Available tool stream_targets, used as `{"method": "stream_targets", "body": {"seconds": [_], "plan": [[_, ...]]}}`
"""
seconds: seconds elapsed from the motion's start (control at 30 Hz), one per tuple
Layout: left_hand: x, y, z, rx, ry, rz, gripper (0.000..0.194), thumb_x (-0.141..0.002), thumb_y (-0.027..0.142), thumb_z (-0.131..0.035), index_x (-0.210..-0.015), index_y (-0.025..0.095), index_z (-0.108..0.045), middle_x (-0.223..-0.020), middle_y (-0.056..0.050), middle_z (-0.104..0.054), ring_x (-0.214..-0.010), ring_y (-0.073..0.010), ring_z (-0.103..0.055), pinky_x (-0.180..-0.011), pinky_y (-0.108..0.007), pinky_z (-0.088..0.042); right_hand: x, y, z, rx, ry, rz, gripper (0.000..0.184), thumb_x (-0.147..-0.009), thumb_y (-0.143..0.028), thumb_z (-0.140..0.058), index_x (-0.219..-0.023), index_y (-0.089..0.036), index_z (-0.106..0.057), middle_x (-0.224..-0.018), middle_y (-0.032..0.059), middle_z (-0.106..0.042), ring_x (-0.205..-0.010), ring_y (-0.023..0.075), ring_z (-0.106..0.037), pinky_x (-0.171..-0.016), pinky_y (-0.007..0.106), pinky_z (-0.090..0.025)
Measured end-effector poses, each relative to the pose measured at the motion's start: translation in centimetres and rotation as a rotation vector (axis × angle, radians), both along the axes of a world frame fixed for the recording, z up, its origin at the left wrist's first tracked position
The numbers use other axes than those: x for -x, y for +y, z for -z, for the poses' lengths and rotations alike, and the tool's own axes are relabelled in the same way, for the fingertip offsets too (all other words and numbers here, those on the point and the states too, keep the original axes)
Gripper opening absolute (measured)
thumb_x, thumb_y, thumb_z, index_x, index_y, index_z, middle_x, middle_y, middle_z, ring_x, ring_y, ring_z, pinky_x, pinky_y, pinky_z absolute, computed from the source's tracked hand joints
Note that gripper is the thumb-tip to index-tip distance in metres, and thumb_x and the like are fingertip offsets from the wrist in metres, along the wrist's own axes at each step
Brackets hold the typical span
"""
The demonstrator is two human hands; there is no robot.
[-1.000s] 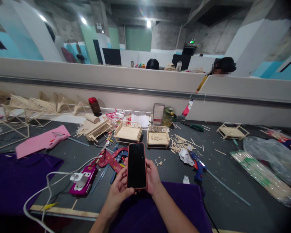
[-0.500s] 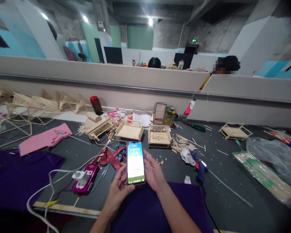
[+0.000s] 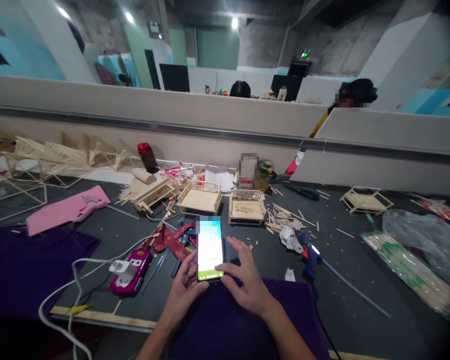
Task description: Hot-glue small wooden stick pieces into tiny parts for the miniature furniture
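Observation:
A smartphone point(image 3: 210, 250) with a lit screen is held upright above the front of the table. My left hand point(image 3: 187, 287) wraps round its left side and lower edge. My right hand point(image 3: 247, 280) is spread, with a fingertip over the lower right of the screen; whether it presses the glass I cannot tell. Just beyond the phone stand two small furniture-like models of wooden sticks, one with a bare flat top point(image 3: 199, 198) and one bearing small wooden bits point(image 3: 246, 207). Red ribbon point(image 3: 172, 242) and pliers lie partly behind the phone.
A purple power strip point(image 3: 131, 272) with a white plug and cables lies at left. On the right are a blue glue gun point(image 3: 312, 257), loose sticks point(image 3: 281, 217) and a bagged stick bundle point(image 3: 408, 270). A partition point(image 3: 195, 115) runs behind; two people's heads show beyond it.
My right hand has moved from the phone's right edge, with its fingers now spread and one over the lower screen. The left hand still holds the phone. The view has shifted slightly.

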State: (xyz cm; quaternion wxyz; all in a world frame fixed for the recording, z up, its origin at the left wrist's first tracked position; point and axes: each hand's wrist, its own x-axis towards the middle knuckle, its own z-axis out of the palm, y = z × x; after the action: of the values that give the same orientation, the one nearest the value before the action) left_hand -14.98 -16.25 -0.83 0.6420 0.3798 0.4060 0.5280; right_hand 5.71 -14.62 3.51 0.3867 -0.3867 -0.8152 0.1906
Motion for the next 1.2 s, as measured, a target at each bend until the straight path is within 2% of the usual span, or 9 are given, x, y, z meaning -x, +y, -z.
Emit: {"method": "stream_targets", "body": {"seconds": [0.17, 0.43, 0.5, 0.6, 0.67, 0.73, 0.83, 1.0, 1.2], "plan": [[0.1, -0.1, 0.0, -0.001, 0.01, 0.004, 0.081, -0.068, 0.02, -0.079, -0.138, 0.026, -0.038, -0.136, -0.012, -0.057, -0.123, -0.0309, -0.053, -0.1, -0.039, -0.046, 0.2, 0.1, 0.3, -0.042, -0.118, -0.078, 0.019, -0.085, -0.027, -0.061, -0.1, -0.03, -0.072, -0.159, -0.001, -0.011, -0.142, 0.034, -0.014, -0.11, 0.056, -0.022], [0.2, -0.1, 0.2, -0.004, -0.01, 0.043, 0.08, -0.07, 0.018, -0.078, -0.138, 0.027, -0.036, -0.138, -0.012, -0.054, -0.124, -0.0292, -0.053, -0.1, -0.038, -0.046, 0.1, 1.0, 0.8, -0.01, -0.127, -0.017, 0.021, -0.092, -0.029, -0.054, -0.106, -0.029, -0.07, -0.159, 0.0, -0.011, -0.143, 0.031, -0.013, -0.111, 0.054, -0.023], [0.1, -0.1, 0.1, -0.009, -0.013, 0.054, 0.078, -0.071, 0.018, -0.077, -0.137, 0.027, -0.036, -0.136, -0.011, -0.056, -0.123, -0.028, -0.054, -0.1, -0.037, -0.045, 0.1, 1.5, 0.9, 0.013, -0.136, 0.036, 0.03, -0.094, -0.031, -0.05, -0.121, -0.027, -0.062, -0.159, 0.0041, -0.011, -0.144, 0.0298, -0.011, -0.112, 0.053, -0.022], [0.1, -0.1, 0.1, -0.017, -0.006, 0.058, 0.079, -0.072, 0.02, -0.077, -0.138, 0.026, -0.035, -0.132, -0.012, -0.059, -0.119, -0.0276, -0.057, -0.099, -0.037, -0.045, 0.1, 2.2, 1.0, 0.074, -0.137, 0.137, 0.05, -0.097, -0.035, -0.044, -0.144, -0.022, -0.036, -0.158, 0.0114, -0.011, -0.145, 0.0276, -0.008, -0.114, 0.052, -0.023], [0.1, 0.0, 0.1, -0.023, 0.002, 0.056, 0.08, -0.071, 0.021, -0.078, -0.139, 0.026, -0.035, -0.13, -0.012, -0.06, -0.117, -0.0279, -0.059, -0.098, -0.038, -0.046, 0.1, 2.5, 1.1, 0.101, -0.122, 0.181, 0.056, -0.098, -0.036, -0.041, -0.149, -0.021, -0.024, -0.158, 0.0124, -0.011, -0.145, 0.0265, -0.009, -0.114, 0.052, -0.023], [0.1, 0.0, 0.2, -0.023, 0.007, 0.052, 0.08, -0.071, 0.022, -0.078, -0.139, 0.026, -0.036, -0.129, -0.012, -0.061, -0.116, -0.028, -0.059, -0.098, -0.038, -0.046, 0.1, 2.6, 1.2, 0.103, -0.101, 0.204, 0.057, -0.098, -0.036, -0.04, -0.15, -0.023, -0.021, -0.158, 0.0111, -0.013, -0.145, 0.0259, -0.01, -0.114, 0.052, -0.023], [0.1, 0.0, 0.3, -0.02, 0.009, 0.051, 0.08, -0.071, 0.021, -0.078, -0.139, 0.027, -0.036, -0.13, -0.011, -0.061, -0.117, -0.0274, -0.058, -0.098, -0.037, -0.046, 0.2, 2.3, 1.3, 0.091, -0.066, 0.229, 0.055, -0.098, -0.034, -0.04, -0.149, -0.025, -0.022, -0.157, 0.0096, -0.017, -0.144, 0.0256, -0.014, -0.114, 0.052, -0.024], [0.1, -0.1, 0.1, -0.008, 0.019, 0.038, 0.08, -0.071, 0.019, -0.078, -0.138, 0.026, -0.036, -0.132, -0.012, -0.059, -0.122, -0.0278, -0.055, -0.099, -0.037, -0.045, 0.5, 1.2, 1.4, 0.03, -0.039, 0.263, 0.047, -0.097, -0.026, -0.04, -0.143, -0.025, -0.035, -0.155, 0.0089, -0.02, -0.142, 0.0269, -0.02, -0.112, 0.052, -0.027], [0.0, -0.1, -0.1, -0.006, 0.024, 0.03, 0.078, -0.069, 0.02, -0.078, -0.136, 0.026, -0.038, -0.132, -0.012, -0.06, -0.121, -0.028, -0.056, -0.099, -0.036, -0.046, 1.1, 0.2, 1.2, -0.051, -0.058, 0.221, 0.039, -0.094, -0.018, -0.041, -0.131, -0.022, -0.05, -0.152, 0.0102, -0.026, -0.14, 0.028, -0.024, -0.11, 0.052, -0.03]]}}
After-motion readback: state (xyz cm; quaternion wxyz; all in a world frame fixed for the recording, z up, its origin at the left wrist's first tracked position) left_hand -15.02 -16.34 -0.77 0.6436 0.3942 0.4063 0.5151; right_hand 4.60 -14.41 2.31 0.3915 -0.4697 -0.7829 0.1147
